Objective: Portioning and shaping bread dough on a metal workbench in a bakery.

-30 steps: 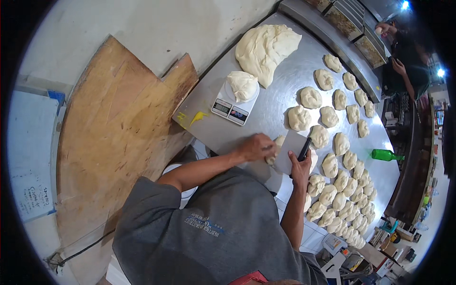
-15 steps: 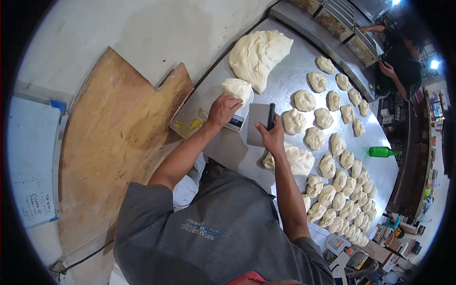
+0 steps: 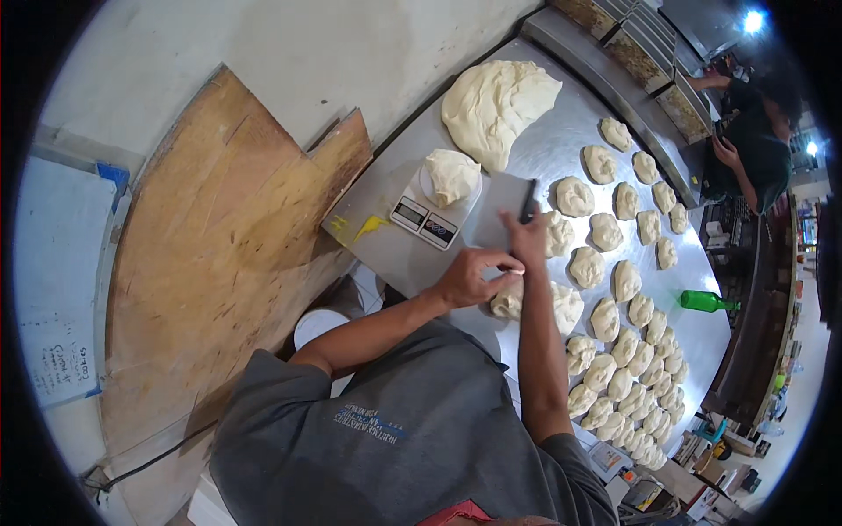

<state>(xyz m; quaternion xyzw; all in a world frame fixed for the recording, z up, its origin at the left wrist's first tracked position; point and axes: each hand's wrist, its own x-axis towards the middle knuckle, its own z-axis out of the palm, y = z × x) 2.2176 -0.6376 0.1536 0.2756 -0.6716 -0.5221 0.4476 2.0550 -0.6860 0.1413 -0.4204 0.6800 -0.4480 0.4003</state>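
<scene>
My right hand (image 3: pixel 526 238) grips the black handle of a dough scraper (image 3: pixel 493 210), its flat metal blade beside the scale. My left hand (image 3: pixel 478 279) is closed in a pinch near my right wrist, a small pale bit of dough (image 3: pixel 518 272) at its fingertips. On the white digital kitchen scale (image 3: pixel 412 230) rests a lump of dough (image 3: pixel 453 178), untouched by either hand. Beyond it spreads a large mass of dough (image 3: pixel 500 110). Another dough piece (image 3: pixel 567 307) lies partly hidden under my right forearm.
Rows of dough portions (image 3: pixel 605 231) cover the right side of the steel table (image 3: pixel 386 197), crowded toward the near right. A green bottle (image 3: pixel 704 301) lies near the right edge. A wooden board (image 3: pixel 228 263) leans against the left wall. Another person (image 3: pixel 750 145) stands at far right.
My left hand has left the dough on the scale and come back toward my right wrist, uncovering the scale's display and buttons. My right hand and scraper have shifted slightly right and away.
</scene>
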